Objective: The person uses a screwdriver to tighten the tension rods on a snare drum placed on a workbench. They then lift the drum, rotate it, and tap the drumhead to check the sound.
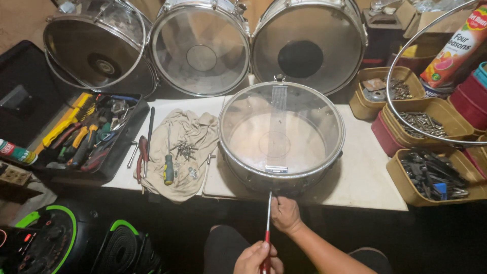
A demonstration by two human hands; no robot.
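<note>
A chrome snare drum (281,133) with a clear head and a strip of snare wires lies flat on the white tabletop (362,172). A screwdriver (269,213) with a red handle and a long thin shaft points up at the drum's near side wall. My left hand (257,260) grips the red handle at the bottom edge of the view. My right hand (286,215) is closed around the shaft just below the drum, with its forearm running off to the lower right.
A beige cloth (195,129) left of the drum carries loose screws (185,149) and a green-handled screwdriver (168,170); pliers (141,158) lie beside it. A black tool tray (94,134) sits far left. Three drums (202,48) lean at the back. Tins of hardware (428,175) and a metal hoop (393,109) crowd the right.
</note>
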